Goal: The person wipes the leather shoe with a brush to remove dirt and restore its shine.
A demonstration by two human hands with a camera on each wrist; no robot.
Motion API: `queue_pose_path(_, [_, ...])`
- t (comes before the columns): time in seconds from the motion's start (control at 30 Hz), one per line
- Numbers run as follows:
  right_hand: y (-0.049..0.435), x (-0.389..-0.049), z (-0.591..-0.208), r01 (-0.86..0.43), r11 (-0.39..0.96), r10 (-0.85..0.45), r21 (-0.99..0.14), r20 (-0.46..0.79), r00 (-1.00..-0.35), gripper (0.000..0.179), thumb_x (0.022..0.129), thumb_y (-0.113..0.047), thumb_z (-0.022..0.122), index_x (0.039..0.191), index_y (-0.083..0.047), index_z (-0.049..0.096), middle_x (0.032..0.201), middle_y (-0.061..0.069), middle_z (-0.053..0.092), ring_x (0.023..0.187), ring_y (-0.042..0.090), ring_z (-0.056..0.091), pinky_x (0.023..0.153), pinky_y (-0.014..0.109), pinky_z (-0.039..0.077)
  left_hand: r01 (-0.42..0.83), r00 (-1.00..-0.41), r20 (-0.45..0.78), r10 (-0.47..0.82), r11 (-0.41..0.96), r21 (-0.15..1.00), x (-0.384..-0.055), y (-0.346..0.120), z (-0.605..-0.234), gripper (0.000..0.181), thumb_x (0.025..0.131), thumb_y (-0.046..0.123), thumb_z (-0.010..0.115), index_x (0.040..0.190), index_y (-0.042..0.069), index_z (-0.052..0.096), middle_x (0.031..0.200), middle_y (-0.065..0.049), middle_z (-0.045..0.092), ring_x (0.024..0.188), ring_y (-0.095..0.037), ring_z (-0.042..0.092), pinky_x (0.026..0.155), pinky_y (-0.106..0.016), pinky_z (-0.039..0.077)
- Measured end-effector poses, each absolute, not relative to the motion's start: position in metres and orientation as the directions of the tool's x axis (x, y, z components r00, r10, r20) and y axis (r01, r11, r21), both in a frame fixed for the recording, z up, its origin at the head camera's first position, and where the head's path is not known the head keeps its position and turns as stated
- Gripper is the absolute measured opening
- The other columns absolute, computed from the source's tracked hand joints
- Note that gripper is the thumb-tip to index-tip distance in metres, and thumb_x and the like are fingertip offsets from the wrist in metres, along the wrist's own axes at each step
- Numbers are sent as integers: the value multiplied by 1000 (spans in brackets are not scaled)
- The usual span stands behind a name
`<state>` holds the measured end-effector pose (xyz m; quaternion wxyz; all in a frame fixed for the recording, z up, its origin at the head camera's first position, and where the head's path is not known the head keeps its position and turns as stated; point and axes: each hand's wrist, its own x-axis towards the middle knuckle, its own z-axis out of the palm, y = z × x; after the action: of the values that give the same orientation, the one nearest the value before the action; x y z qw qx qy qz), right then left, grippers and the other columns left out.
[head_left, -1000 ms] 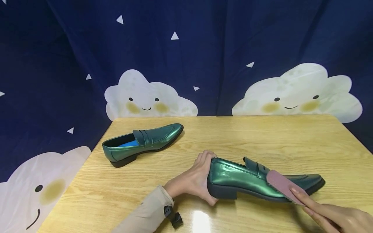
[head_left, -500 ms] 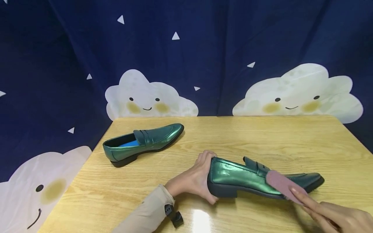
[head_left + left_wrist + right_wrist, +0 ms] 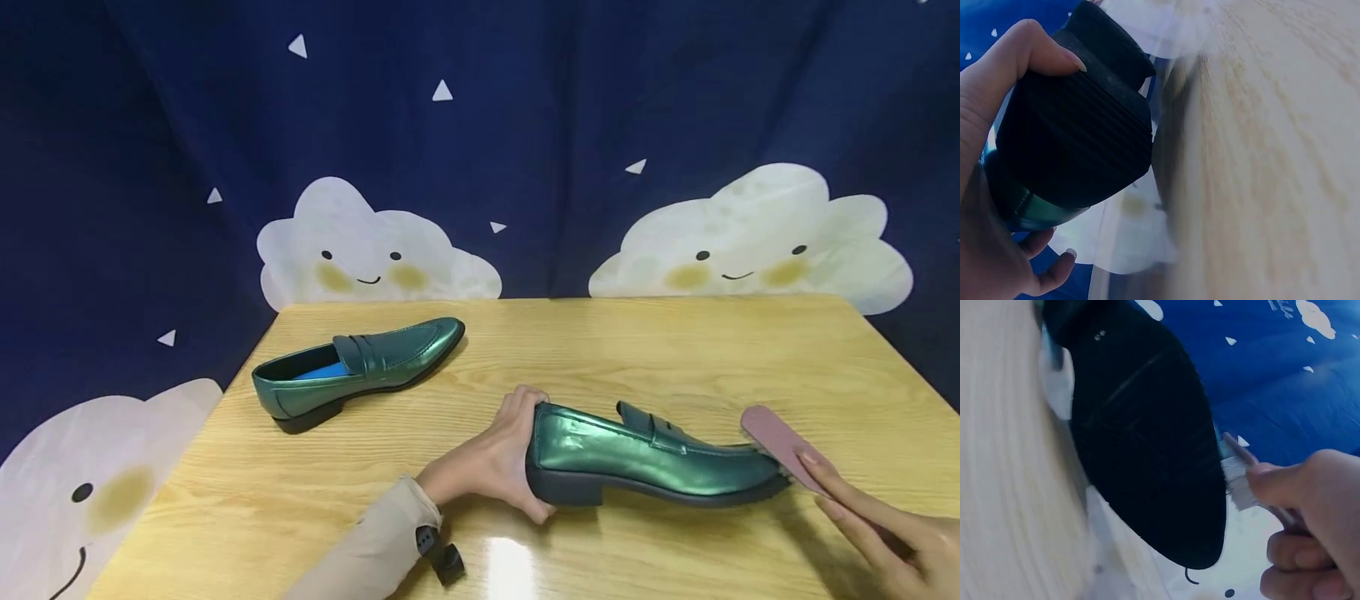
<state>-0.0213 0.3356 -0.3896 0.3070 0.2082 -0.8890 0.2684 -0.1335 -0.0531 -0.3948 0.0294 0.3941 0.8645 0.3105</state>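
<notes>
The right hand [image 3: 892,533] pinches a brush [image 3: 783,442], its thumb and fingers closed round the slim handle. The brush has a flat, rounded pink back and pale, dense bristles, which meet the toe of a shoe [image 3: 637,458]. The left hand [image 3: 495,462] grips that shoe by the heel, thumb on the dark sole side, fingers wrapped over the back. Held above the table, the shoe is glossy metallic green, with a strap across its raised tongue, a stitched seam along the top and a block heel; the heel's underside is ridged. In the head view the brush covers the toe's tip, and the left hand hides the back of the heel.

A beige sleeve [image 3: 375,542] and a black band [image 3: 441,557] sit behind the left hand. Farther off, a matching loafer [image 3: 360,371] with a blue insole stands upright on the wood-grained table [image 3: 675,350]. Beyond hangs a navy cloth [image 3: 555,108] printed with smiling clouds and white triangles.
</notes>
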Motion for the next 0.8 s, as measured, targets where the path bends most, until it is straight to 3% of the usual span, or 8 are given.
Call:
queue_pose_path(0.13, [323,-20,-381,-436,859,-207,-268,598,-774,46,83,-3,71,127,-11,64,105,-26,64,38,-15,21,41,9,24,640,-710,189,678,510,575,-132,-59,-392,113,43,32,91,131,8,26,128,-7,31,117,-20,32,101,-31,36])
queue_pose_path(0.23, [315,-16,-380,-454,853,-265,-259,534,-803,55,78,-3,75,130,-17,63,122,-24,51,46,-16,31,46,7,28,632,-714,179,676,513,581,-131,-59,-392,113,43,32,91,131,8,26,129,-7,30,116,-19,32,100,-31,37])
queue_pose_path(0.33, [303,-8,-381,-480,841,-343,-248,442,-829,66,72,-3,79,133,-22,61,121,-18,58,54,-16,35,51,7,26,642,-703,176,689,508,574,-129,-56,-393,113,43,33,91,131,8,25,130,-8,30,116,-20,33,100,-30,37])
queue_pose_path(0.4, [294,-3,-381,-470,851,-362,-236,385,-849,70,71,-6,80,134,-25,59,99,-24,66,52,-13,31,50,9,23,651,-695,181,696,501,570,-129,-55,-393,113,43,34,91,132,7,25,130,-8,29,116,-20,32,100,-30,37])
queue_pose_path(0.47, [288,0,-379,-452,865,-358,-219,362,-861,68,70,-8,81,133,-26,60,70,-28,54,50,-12,29,49,9,23,654,-693,189,696,496,571,-129,-54,-393,113,43,34,91,132,8,26,130,-8,30,117,-20,32,100,-30,37])
queue_pose_path(0.57, [290,0,-372,-379,898,-282,-224,368,-886,59,75,-13,79,129,-28,63,62,-23,54,44,-9,20,46,12,20,648,-692,192,696,480,591,-131,-54,-391,112,43,32,91,131,8,25,129,-8,29,117,-20,33,99,-30,38])
queue_pose_path(0.67, [305,-4,-369,-358,902,-222,-240,454,-863,51,78,-13,77,126,-25,65,89,-6,73,41,-11,21,44,12,20,628,-692,182,699,458,629,-132,-55,-391,111,44,29,90,131,8,24,129,-8,27,113,-18,39,98,-27,39])
queue_pose_path(0.8, [337,-7,-377,-462,817,-191,-346,593,-782,34,89,-1,64,123,-1,64,123,-15,59,52,-15,51,50,2,35,619,-679,170,715,431,657,-132,-52,-392,109,47,28,90,131,9,22,129,-8,26,104,-16,47,92,-23,42])
